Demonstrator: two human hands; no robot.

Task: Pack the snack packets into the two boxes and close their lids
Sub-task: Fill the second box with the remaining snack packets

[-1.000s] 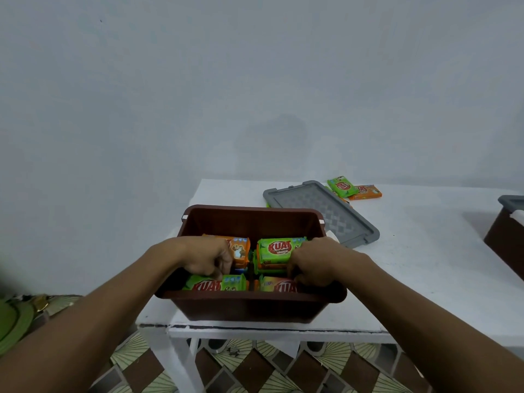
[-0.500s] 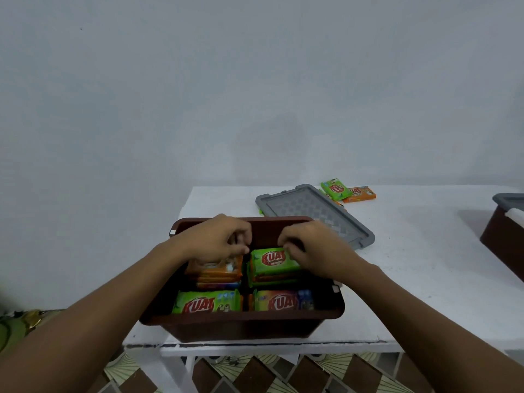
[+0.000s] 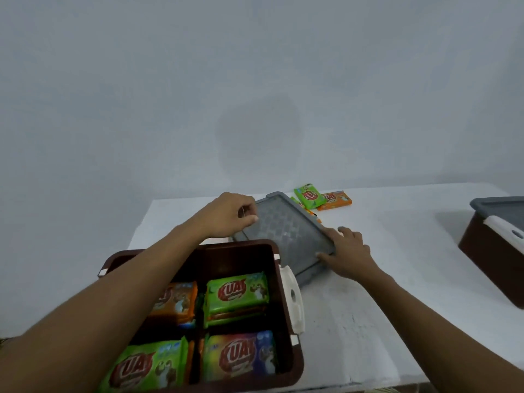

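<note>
An open brown box (image 3: 295,361) stands at the table's near left, filled with stacks of green and orange snack packets (image 3: 236,292). Just behind it lies a grey lid (image 3: 286,231), its far end tilted up. My left hand (image 3: 231,215) pinches the lid's left far edge. My right hand (image 3: 347,252) grips the lid's right near corner. Two loose packets, one green (image 3: 309,195) and one orange (image 3: 334,199), lie beyond the lid. A second brown box (image 3: 493,262) with a grey lid on top sits at the right edge.
The boxes rest on a white table (image 3: 382,321) against a plain pale wall. The near box has a white latch handle (image 3: 293,299) on its right side. The table's left edge runs close beside the near box.
Both hands left the packets inside the box and reached back to the grey lid, taking hold of it. The view has moved closer to the box.
</note>
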